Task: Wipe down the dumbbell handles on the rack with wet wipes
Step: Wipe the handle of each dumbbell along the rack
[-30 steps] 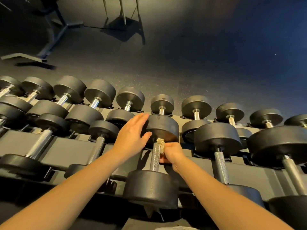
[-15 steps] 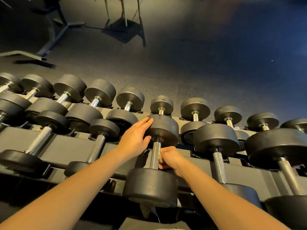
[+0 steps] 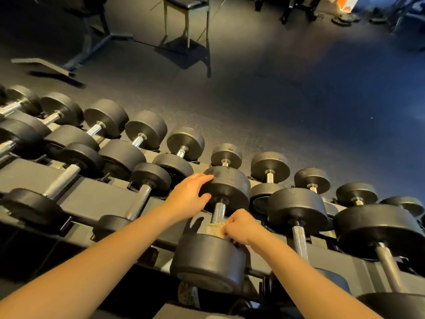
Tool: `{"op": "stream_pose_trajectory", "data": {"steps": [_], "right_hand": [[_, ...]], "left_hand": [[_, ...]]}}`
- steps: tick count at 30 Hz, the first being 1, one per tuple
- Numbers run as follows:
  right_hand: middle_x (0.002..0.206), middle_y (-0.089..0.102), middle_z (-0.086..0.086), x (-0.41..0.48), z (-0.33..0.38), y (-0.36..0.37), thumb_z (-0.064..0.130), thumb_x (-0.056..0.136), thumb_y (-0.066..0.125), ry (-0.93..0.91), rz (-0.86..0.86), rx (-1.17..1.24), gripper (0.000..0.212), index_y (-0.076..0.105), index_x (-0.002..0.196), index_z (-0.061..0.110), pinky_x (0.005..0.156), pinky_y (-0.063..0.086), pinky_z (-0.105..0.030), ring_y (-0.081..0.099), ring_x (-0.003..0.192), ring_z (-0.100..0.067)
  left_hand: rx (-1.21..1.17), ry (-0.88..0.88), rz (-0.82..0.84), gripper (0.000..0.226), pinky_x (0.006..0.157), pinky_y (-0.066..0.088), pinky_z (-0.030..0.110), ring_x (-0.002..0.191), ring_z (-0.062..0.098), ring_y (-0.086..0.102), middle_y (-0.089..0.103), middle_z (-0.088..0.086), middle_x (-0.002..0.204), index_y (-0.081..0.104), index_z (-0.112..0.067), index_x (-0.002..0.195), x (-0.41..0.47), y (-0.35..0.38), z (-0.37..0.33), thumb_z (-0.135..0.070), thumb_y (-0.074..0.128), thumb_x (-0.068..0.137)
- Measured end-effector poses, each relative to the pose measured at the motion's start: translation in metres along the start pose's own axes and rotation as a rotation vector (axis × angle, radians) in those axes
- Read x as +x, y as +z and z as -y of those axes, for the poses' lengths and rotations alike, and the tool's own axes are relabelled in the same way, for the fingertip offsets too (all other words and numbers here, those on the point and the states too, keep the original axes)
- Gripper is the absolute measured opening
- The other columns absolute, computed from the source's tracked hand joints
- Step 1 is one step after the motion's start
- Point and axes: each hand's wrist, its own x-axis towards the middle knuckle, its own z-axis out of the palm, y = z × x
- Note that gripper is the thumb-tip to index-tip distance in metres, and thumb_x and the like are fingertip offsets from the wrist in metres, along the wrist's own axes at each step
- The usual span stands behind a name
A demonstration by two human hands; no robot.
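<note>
Here's the risk as I see it: this dumbbell [image 3: 226, 189] sits tilted on the sloped rack [image 3: 92, 199], and if I scrub too hard along the handle [image 3: 219, 210] the whole weight could roll or shift in its cradle, so the brace up top matters. Second worry, the wet wipe [image 3: 216, 229] is bunched right down at the near end of the handle, touching the near head [image 3: 207, 261]. My knuckles could jam against that head, and the rough knurling might shred or snag the wipe. I'd also guess the underside of the bar gets missed if I only rub the top. Now the hands. My left hand [image 3: 188, 196] is spread, fingers straight along the side of the far head and thumb under its edge, pressing rather than gripping. My right hand [image 3: 241, 226] is curled tight, pinching the wipe against the low end of the handle, just above the near head. Bare metal shows between the wipe and the far head. The neighbouring dumbbells lie in their own slots on either side, untouched by either hand.
</note>
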Motion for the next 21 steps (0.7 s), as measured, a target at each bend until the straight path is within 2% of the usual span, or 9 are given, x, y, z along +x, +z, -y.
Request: {"op": "stream_pose_trajectory", "data": {"steps": [2, 4, 6, 11, 13, 16, 19, 21], "right_hand": [[0.077, 0.070, -0.014, 0.003, 0.010, -0.003, 0.008, 0.089, 0.061, -0.014, -0.044, 0.053, 0.014, 0.073, 0.088, 0.000, 0.059, 0.050, -0.028, 0.062, 0.062, -0.018], [0.072, 0.067, -0.013, 0.007, 0.024, -0.006, 0.007, 0.088, 0.061, -0.044, -0.058, 0.094, 0.015, 0.073, 0.082, 0.001, 0.063, 0.050, -0.032, 0.061, 0.062, -0.021], [0.065, 0.064, -0.007, 0.009, 0.041, -0.006, 0.006, 0.088, 0.062, -0.097, -0.057, 0.113, 0.021, 0.071, 0.070, 0.008, 0.066, 0.050, -0.032, 0.057, 0.062, -0.018], [0.067, 0.063, -0.010, 0.024, 0.078, 0.003, 0.006, 0.089, 0.058, -0.270, 0.054, 0.085, 0.022, 0.073, 0.072, 0.009, 0.063, 0.045, -0.032, 0.054, 0.065, -0.020], [0.065, 0.058, -0.009, 0.034, 0.091, 0.011, 0.007, 0.087, 0.059, -0.339, 0.064, 0.020, 0.016, 0.070, 0.075, 0.004, 0.062, 0.044, -0.035, 0.052, 0.064, -0.020], [0.065, 0.056, -0.009, 0.053, 0.108, 0.024, 0.011, 0.086, 0.061, -0.459, 0.049, -0.072, 0.015, 0.062, 0.071, 0.011, 0.061, 0.044, -0.039, 0.054, 0.064, -0.023], [0.073, 0.066, -0.005, 0.067, 0.125, 0.036, 0.020, 0.090, 0.061, -0.580, 0.037, -0.166, 0.011, 0.066, 0.081, 0.018, 0.068, 0.055, -0.043, 0.065, 0.072, -0.023], [0.075, 0.066, 0.002, 0.075, 0.136, 0.043, 0.026, 0.093, 0.061, -0.695, -0.005, -0.240, 0.008, 0.066, 0.088, 0.024, 0.070, 0.058, -0.043, 0.065, 0.073, -0.019]], "left_hand": [[-0.003, -0.041, -0.044, 0.050, 0.106, 0.045, 0.033, 0.129, 0.014, 0.054, 0.053, -0.007, 0.146, 0.051, -0.027, 0.148, -0.012, -0.011, 0.005, -0.028, 0.063, 0.099], [0.013, -0.074, -0.087, 0.043, 0.101, 0.049, 0.032, 0.119, 0.013, 0.059, 0.058, -0.007, 0.137, 0.058, -0.026, 0.141, -0.027, -0.024, 0.015, -0.029, 0.064, 0.099], [0.046, -0.111, -0.142, 0.037, 0.102, 0.048, 0.033, 0.119, 0.013, 0.059, 0.061, -0.008, 0.131, 0.063, -0.026, 0.135, -0.043, -0.036, 0.029, -0.029, 0.065, 0.098], [0.064, -0.296, -0.314, 0.027, 0.102, 0.042, 0.029, 0.121, 0.011, 0.053, 0.058, -0.007, 0.133, 0.068, -0.025, 0.125, -0.082, -0.063, 0.059, -0.028, 0.066, 0.098], [0.061, -0.401, -0.405, 0.023, 0.100, 0.039, 0.028, 0.119, 0.012, 0.053, 0.059, -0.005, 0.131, 0.069, -0.023, 0.121, -0.099, -0.069, 0.067, -0.027, 0.065, 0.098], [0.064, -0.638, -0.447, 0.033, 0.099, 0.049, 0.038, 0.111, 0.018, 0.062, 0.059, -0.001, 0.135, 0.066, -0.023, 0.128, -0.122, -0.072, 0.075, -0.036, 0.064, 0.098], [-0.031, -0.887, -0.404, 0.056, 0.104, 0.047, 0.041, 0.126, 0.024, 0.058, 0.058, 0.003, 0.141, 0.056, -0.019, 0.143, -0.137, -0.065, 0.081, -0.052, 0.059, 0.098], [-0.183, -0.994, -0.438, 0.048, 0.102, 0.043, 0.038, 0.129, 0.026, 0.056, 0.062, 0.004, 0.132, 0.061, -0.019, 0.135, -0.134, -0.056, 0.085, -0.053, 0.050, 0.103]]}}
